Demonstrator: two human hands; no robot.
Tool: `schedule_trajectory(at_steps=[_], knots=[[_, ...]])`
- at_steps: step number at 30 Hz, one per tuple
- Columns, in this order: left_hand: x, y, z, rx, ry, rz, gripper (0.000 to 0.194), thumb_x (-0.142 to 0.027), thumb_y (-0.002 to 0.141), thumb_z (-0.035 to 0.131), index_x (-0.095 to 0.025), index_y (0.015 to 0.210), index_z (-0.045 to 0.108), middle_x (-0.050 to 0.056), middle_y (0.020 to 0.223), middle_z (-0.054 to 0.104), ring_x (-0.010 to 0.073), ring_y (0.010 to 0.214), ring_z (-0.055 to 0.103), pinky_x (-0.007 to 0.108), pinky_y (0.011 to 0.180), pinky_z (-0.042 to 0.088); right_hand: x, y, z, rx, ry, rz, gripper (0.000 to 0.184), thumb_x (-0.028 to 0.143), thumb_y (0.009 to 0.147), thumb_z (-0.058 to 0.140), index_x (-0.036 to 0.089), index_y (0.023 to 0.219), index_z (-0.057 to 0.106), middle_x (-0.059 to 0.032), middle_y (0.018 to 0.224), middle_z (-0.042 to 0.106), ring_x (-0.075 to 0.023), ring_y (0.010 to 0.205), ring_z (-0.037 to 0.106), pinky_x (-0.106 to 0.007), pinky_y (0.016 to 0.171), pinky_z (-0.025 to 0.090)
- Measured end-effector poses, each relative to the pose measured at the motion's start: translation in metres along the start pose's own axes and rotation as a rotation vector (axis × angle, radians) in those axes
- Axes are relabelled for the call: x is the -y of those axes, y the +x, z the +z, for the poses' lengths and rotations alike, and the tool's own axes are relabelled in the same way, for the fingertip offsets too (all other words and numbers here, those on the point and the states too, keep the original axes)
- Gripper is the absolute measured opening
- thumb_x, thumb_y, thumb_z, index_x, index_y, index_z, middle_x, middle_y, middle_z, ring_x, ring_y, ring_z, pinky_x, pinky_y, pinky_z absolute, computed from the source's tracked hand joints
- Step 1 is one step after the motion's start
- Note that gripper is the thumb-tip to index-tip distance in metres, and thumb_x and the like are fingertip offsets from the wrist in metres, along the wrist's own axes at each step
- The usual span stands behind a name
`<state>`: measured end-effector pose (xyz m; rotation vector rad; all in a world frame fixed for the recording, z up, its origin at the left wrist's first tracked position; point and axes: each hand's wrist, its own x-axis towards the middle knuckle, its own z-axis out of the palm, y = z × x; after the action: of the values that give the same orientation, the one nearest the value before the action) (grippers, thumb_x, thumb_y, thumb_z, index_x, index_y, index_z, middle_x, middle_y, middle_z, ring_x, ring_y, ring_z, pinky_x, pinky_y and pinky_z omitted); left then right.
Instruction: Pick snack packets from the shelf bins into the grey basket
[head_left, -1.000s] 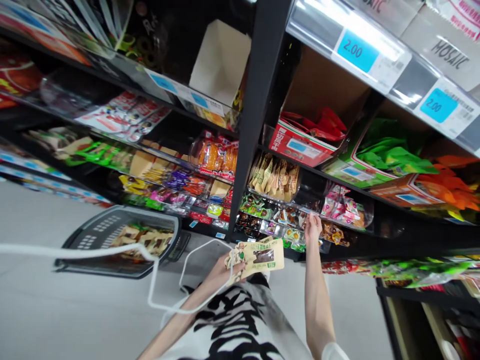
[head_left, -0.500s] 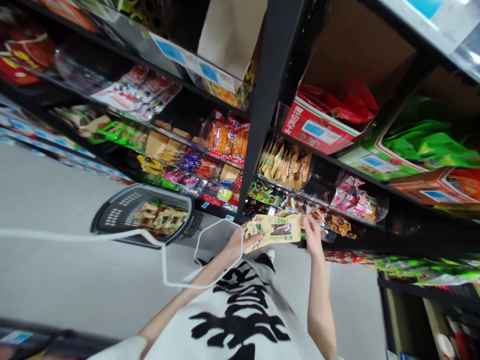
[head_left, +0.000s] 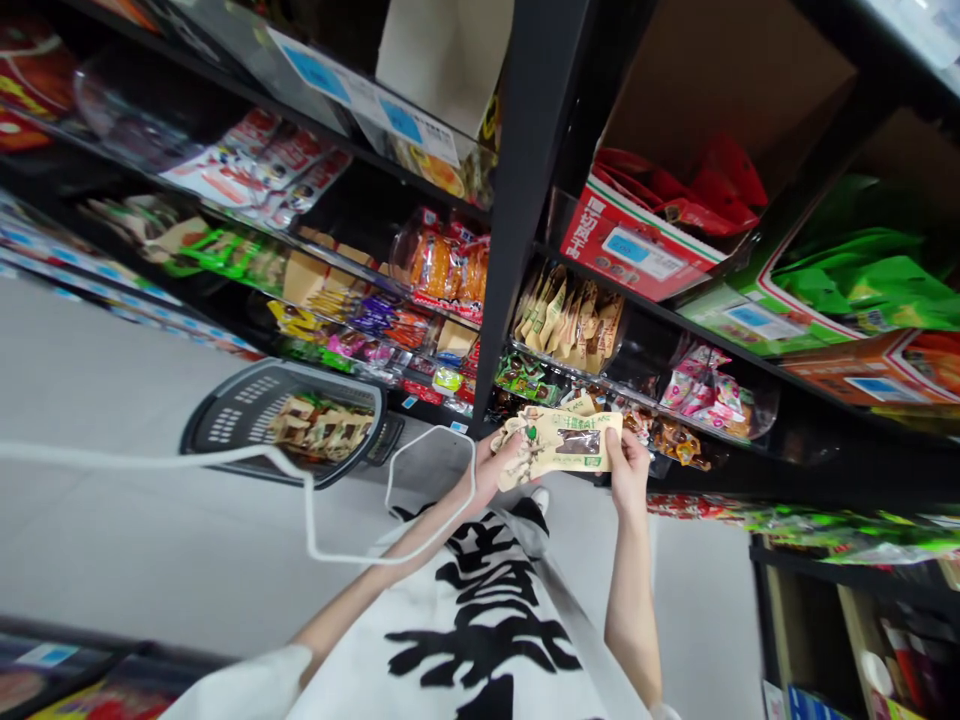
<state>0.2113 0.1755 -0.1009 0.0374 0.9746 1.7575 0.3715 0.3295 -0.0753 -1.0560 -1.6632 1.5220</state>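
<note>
Both hands, left [head_left: 495, 462] and right [head_left: 628, 468], reach forward, each grip pinching an end of the beige packets [head_left: 576, 440].

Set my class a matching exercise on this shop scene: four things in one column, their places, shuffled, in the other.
1. beige packet with a dark window
2. dark grey plastic basket
3. shiny red packets
4. clear packets of orange snacks

A. inside the red cardboard box
B. on the shelf, beside the black upright
C. between the left hand and right hand
D. on the pale floor

Pairs: 1-C, 2-D, 3-A, 4-B
</note>
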Motion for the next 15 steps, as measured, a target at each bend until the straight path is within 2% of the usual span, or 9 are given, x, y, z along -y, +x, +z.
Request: schedule_trajectory(at_steps=[3,9,15], knots=[[0.002,0.001,-0.003,0.0,-0.021,-0.006,0.068,-0.057,0.065,0.086,-0.011,0.11,0.067,0.017,0.098,0.08,0.0343,0.078,0.077,0.04,0.053,0.065,-0.002,0.002,0.004,0.0,0.042,0.008,0.04,0.057,0.086,0.068,0.017,0.082,0.066,0.0045,0.057,0.056,-0.0098,0.042,0.046,-0.021,0.034,0.037],[-0.001,0.001,-0.005,-0.009,-0.023,-0.005,0.066,-0.055,0.068,0.084,-0.011,0.114,0.065,0.018,0.106,0.078,0.0373,0.092,0.076,0.041,0.059,0.066,0.0,0.006,0.01,0.011,0.034,0.002,0.04,0.058,0.086,0.067,0.018,0.081,0.067,0.0042,0.057,0.057,-0.0105,0.041,0.048,-0.022,0.033,0.04],[-0.003,0.002,-0.006,-0.028,-0.013,-0.015,0.063,-0.054,0.071,0.083,-0.012,0.113,0.064,0.017,0.105,0.079,0.037,0.094,0.076,0.043,0.062,0.067,0.0,0.008,0.012,0.009,0.032,0.003,0.04,0.057,0.086,0.066,0.018,0.083,0.068,0.0041,0.057,0.057,-0.0109,0.041,0.049,-0.022,0.032,0.041]])
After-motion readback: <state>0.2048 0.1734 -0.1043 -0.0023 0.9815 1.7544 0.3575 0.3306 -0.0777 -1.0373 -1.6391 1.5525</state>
